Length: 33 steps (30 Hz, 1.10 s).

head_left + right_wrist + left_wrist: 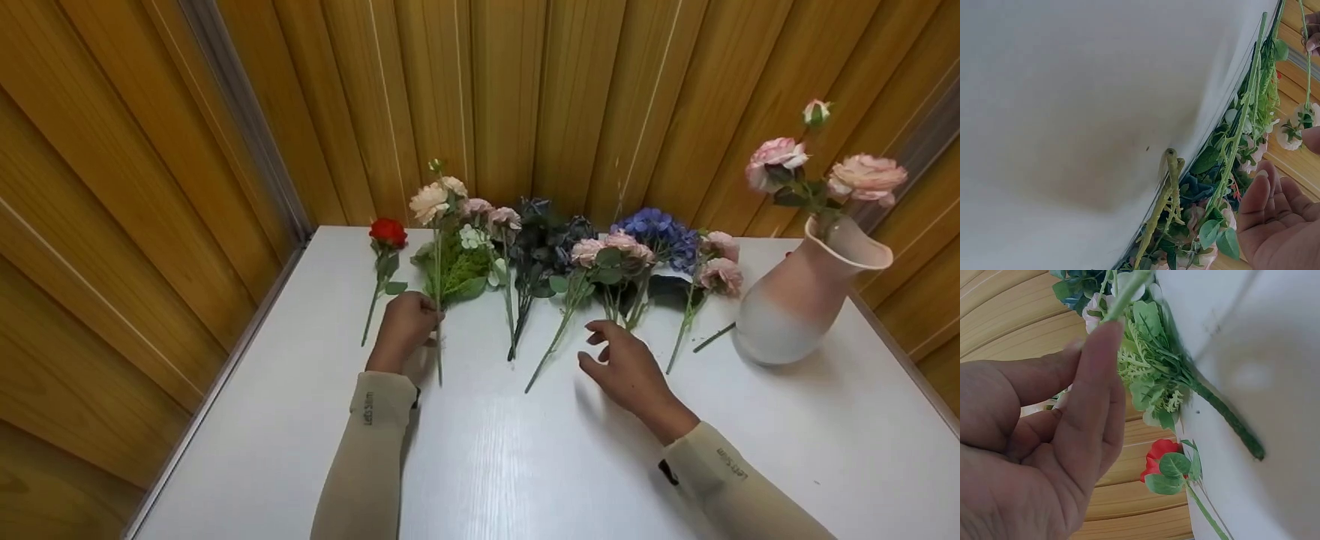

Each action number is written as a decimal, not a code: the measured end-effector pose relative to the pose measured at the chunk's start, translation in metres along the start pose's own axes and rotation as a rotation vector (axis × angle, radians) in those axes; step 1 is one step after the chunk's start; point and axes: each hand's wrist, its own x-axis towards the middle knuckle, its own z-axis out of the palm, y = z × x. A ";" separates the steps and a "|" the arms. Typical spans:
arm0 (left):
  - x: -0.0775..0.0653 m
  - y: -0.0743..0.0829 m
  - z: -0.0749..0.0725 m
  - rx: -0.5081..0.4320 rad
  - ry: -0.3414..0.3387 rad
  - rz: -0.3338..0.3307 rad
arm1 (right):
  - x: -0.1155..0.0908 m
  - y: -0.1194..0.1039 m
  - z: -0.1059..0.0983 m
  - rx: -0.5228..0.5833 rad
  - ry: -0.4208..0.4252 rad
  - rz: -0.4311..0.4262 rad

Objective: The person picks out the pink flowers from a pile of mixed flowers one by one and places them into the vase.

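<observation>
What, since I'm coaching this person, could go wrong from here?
The left hand pinches the cream flower by its thin stem, so it may twist or slip. It might also snag the nearby pale pink flowers. The vase, with pink blooms rising above it, could tip if knocked.

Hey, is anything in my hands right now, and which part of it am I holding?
Your left hand is pinching the cream flower by its stem, partway down. Your right hand holds nothing.

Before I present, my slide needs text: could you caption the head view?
Left hand pinching a cream-flowered stem, right hand empty over the white table, vase of pink flowers at right.
</observation>
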 end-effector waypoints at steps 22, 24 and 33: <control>-0.012 0.026 0.017 0.002 -0.087 0.020 | 0.005 -0.007 -0.003 0.054 -0.024 0.032; -0.013 0.028 0.019 0.005 -0.093 0.020 | 0.006 -0.008 -0.004 0.061 -0.029 0.038; -0.017 0.028 0.029 0.001 -0.127 0.096 | 0.007 -0.010 -0.009 0.083 -0.033 0.039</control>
